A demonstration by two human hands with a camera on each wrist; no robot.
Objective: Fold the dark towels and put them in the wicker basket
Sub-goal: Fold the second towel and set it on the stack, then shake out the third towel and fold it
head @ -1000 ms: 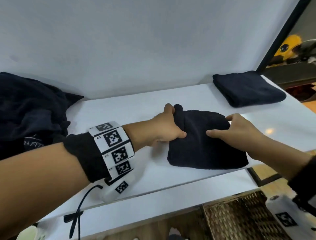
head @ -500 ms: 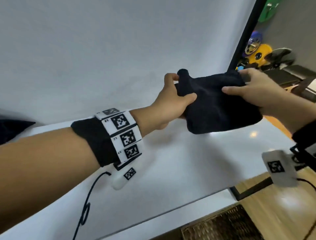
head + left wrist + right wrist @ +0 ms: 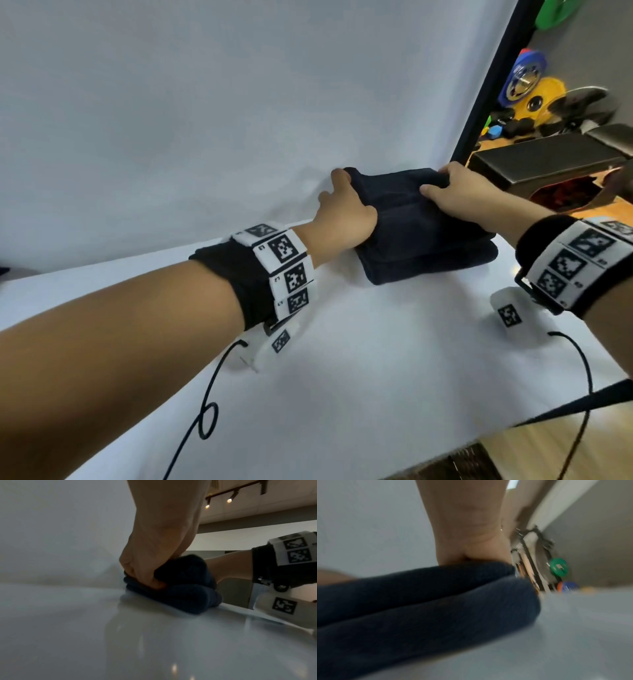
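Observation:
A folded dark towel lies on top of a second folded dark towel at the far right of the white table. My left hand grips the top towel's left edge, thumb above and fingers curled under. My right hand holds its far right edge, thumb on top. In the left wrist view my fingers pinch the upper towel over the lower one. In the right wrist view my right hand sits on the stacked towels. A sliver of the wicker basket shows below the table's front edge.
A white backdrop rises straight behind the towels. The table's right edge is just past the stack, with a black bench and coloured weights beyond. Cables hang from my wrist cameras over the table.
Both hands lifted the folded towel off the middle of the table, carried it right and back, and lowered it onto the other folded towel. My head turned right.

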